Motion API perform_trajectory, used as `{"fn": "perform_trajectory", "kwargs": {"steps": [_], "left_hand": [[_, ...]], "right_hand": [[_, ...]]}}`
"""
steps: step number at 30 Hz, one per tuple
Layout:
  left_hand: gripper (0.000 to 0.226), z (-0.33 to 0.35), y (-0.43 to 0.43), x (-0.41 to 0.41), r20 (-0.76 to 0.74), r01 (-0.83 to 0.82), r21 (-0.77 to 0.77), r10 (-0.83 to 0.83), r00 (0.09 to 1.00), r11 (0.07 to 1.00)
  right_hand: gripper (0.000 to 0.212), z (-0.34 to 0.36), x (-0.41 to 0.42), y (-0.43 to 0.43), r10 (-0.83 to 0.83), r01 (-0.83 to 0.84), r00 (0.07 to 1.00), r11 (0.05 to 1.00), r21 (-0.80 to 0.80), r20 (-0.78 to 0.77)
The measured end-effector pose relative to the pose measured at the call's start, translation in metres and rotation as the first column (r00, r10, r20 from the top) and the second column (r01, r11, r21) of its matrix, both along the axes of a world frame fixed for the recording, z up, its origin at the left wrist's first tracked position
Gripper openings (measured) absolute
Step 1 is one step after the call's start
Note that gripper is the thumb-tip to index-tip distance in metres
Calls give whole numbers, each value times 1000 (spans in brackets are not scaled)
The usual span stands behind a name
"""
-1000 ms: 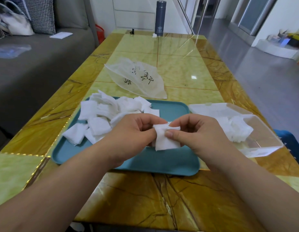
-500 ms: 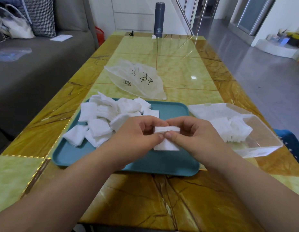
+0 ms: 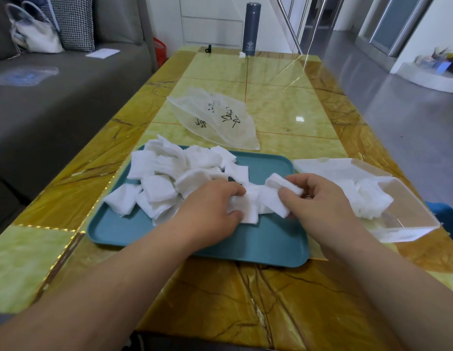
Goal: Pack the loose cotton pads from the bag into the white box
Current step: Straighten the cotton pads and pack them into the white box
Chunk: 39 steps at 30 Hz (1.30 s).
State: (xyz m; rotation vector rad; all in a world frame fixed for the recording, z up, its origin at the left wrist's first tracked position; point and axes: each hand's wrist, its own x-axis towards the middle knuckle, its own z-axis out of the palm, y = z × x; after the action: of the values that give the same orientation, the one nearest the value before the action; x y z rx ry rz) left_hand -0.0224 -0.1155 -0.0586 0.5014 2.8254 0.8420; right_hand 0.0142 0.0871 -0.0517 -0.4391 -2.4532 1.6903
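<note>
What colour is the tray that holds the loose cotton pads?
The tray is teal blue, plain, without pattern; the head view shows it clearly.

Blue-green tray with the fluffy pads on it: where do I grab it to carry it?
Probably by the raised rim at both short ends, one hand coming from the left and one from the right. The teal plastic tray lies flat and wide, and the white cotton pads are heaped on its left half, so a one-sided lift would likely spill them.

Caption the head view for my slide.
Over the teal tray, left hand and right hand hold cotton pads; box at right part-filled, bag beyond.
</note>
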Motion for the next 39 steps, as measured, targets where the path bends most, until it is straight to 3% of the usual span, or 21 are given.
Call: {"fn": "perform_trajectory", "kwargs": {"steps": [6, 10, 13, 15, 23, 36, 39], "left_hand": [[7, 0, -2, -2, 81, -115, 199, 100, 992, 973], [14, 1, -10, -7, 206, -236, 448, 157, 966, 862], [22, 6, -12, -3, 279, -250, 549, 107, 954, 797], [20, 9, -10, 0, 322, -251, 595, 60, 945, 764], [17, 11, -5, 6, 389, -159, 639, -138, 911, 753], [20, 17, -5, 8, 333, -126, 635, -122, 935, 762], [31, 18, -7, 7, 377, -151, 662, -152, 913, 734]], "right_hand": [[11, 0, -1, -1, 45, -46, 999, 998, -33, -16], [18, 8, 2, 4, 207, -210, 977, 975, -69, -46], [25, 12, 6, 0, 350, -353, 934, 935, -40, -64], [26, 12, 6, -5, 353, -356, 933, 933, -44, -72], [29, 14, 5, -6, 271, -275, 961, 959, -64, -61], [51, 21, 5, -5, 317, -320, 946, 947, -41, -61], [53, 18, 4, -3, 286, -286, 956, 958, 5, -71]]}}
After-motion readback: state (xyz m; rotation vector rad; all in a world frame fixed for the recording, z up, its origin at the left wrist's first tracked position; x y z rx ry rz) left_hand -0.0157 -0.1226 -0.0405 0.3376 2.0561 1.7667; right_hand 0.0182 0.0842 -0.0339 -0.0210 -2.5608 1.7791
